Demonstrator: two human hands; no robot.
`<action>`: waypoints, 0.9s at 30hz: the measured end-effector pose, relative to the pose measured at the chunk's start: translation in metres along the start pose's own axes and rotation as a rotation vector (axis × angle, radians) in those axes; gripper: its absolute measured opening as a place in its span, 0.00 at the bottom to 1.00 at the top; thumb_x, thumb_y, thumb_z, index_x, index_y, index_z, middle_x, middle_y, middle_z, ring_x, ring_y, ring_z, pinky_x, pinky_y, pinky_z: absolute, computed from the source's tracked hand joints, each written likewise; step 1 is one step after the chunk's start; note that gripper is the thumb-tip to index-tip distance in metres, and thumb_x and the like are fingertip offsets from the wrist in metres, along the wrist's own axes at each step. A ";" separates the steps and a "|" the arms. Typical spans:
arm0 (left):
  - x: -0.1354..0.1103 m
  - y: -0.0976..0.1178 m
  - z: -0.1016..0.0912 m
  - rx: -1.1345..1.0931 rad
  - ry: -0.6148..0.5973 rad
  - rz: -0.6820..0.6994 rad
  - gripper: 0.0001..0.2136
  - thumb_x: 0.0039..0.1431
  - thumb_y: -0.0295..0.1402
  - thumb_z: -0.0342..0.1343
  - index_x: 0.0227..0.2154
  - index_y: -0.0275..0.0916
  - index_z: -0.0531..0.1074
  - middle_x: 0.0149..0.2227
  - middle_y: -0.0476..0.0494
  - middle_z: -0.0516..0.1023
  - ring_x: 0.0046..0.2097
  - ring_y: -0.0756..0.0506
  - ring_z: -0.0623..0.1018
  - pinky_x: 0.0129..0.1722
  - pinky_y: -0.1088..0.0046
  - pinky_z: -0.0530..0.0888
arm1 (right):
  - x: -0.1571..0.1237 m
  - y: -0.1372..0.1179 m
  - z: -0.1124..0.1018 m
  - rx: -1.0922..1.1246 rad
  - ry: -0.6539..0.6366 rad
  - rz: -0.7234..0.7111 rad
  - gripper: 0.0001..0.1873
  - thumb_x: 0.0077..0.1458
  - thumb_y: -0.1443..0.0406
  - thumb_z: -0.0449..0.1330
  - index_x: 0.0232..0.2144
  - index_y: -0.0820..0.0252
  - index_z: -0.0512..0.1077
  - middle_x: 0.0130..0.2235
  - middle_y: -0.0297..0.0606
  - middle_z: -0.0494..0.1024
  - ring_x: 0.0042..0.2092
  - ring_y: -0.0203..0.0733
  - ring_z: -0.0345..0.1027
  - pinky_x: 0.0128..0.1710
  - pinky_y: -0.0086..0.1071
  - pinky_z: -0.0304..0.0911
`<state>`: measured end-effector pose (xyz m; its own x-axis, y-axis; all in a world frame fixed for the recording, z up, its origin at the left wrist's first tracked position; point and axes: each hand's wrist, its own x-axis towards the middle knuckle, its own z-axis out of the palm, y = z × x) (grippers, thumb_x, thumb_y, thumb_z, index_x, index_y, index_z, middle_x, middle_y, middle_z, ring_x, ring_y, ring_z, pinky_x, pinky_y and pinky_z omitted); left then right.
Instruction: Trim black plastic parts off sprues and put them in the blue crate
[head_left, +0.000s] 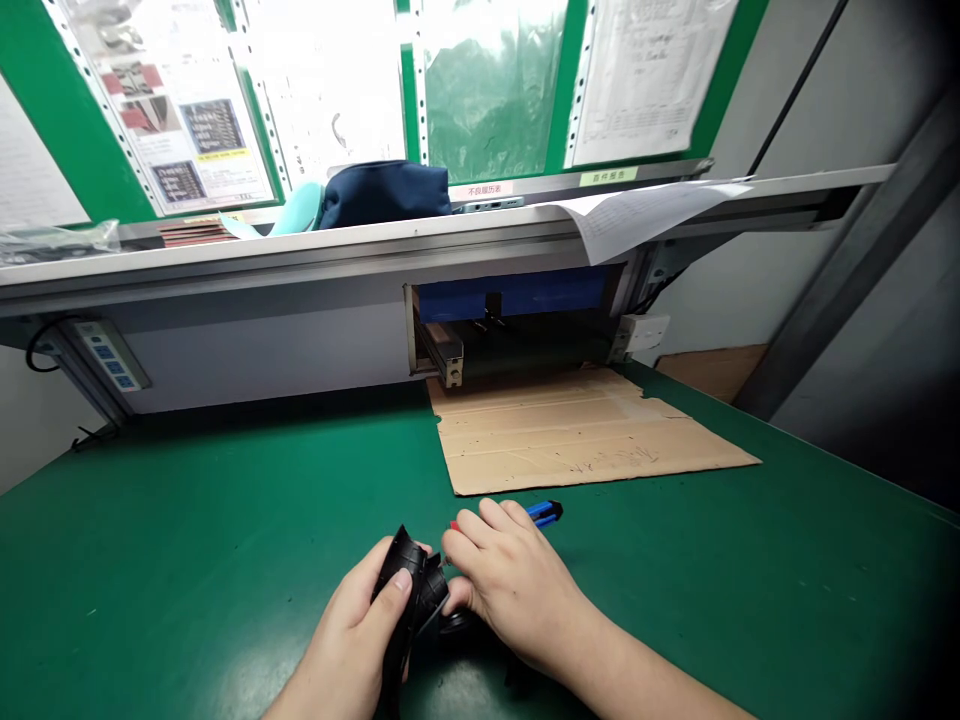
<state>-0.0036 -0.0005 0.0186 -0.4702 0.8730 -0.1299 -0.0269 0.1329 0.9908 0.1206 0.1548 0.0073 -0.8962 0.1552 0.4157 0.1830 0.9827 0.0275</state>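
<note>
My left hand point(364, 615) is wrapped round a black curved plastic part point(403, 575), with the thumb lying across it. The part has ribbed, hollow-looking pieces at its upper end. Close against that end, my right hand point(499, 575) is closed, with fingers and thumb bent at the part's right edge. A small metallic tip shows by its fingers, but what they grip is mostly hidden. Behind the right knuckles sticks out a blue and black tool end point(546, 513), and a bit of red shows on their other side. Another dark round piece point(457, 622) is partly seen beneath the right hand.
A flat cardboard sheet point(585, 440) lies on the green tabletop point(225, 540) beyond my hands. Behind it is an open compartment with a metal rail point(450, 362). The shelf above holds a dark blue pouch point(386, 195) and an overhanging paper point(637, 220). A power strip point(112, 355) is at left.
</note>
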 end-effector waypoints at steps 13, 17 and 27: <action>0.003 0.004 -0.002 0.245 -0.069 0.161 0.18 0.63 0.47 0.47 0.45 0.39 0.70 0.44 0.41 0.75 0.45 0.42 0.72 0.46 0.70 0.69 | -0.002 -0.004 0.003 -0.002 -0.064 -0.019 0.15 0.61 0.58 0.61 0.27 0.58 0.64 0.30 0.33 0.70 0.32 0.43 0.57 0.31 0.36 0.44; 0.001 0.006 0.000 0.259 -0.075 0.143 0.20 0.63 0.48 0.46 0.45 0.39 0.71 0.38 0.43 0.77 0.41 0.42 0.74 0.43 0.70 0.70 | -0.005 0.001 -0.001 0.157 -0.154 0.008 0.18 0.63 0.56 0.59 0.26 0.60 0.63 0.28 0.32 0.72 0.31 0.40 0.60 0.30 0.32 0.47; -0.001 0.002 -0.003 0.368 0.020 0.163 0.18 0.64 0.48 0.45 0.48 0.46 0.71 0.52 0.45 0.72 0.55 0.39 0.67 0.55 0.66 0.61 | -0.003 0.016 -0.015 1.201 0.187 0.184 0.28 0.60 0.40 0.52 0.34 0.59 0.65 0.25 0.29 0.61 0.27 0.36 0.55 0.28 0.27 0.53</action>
<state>-0.0059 -0.0025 0.0204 -0.4592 0.8877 0.0325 0.3657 0.1555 0.9176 0.1325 0.1689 0.0201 -0.8067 0.3818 0.4511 -0.2760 0.4315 -0.8589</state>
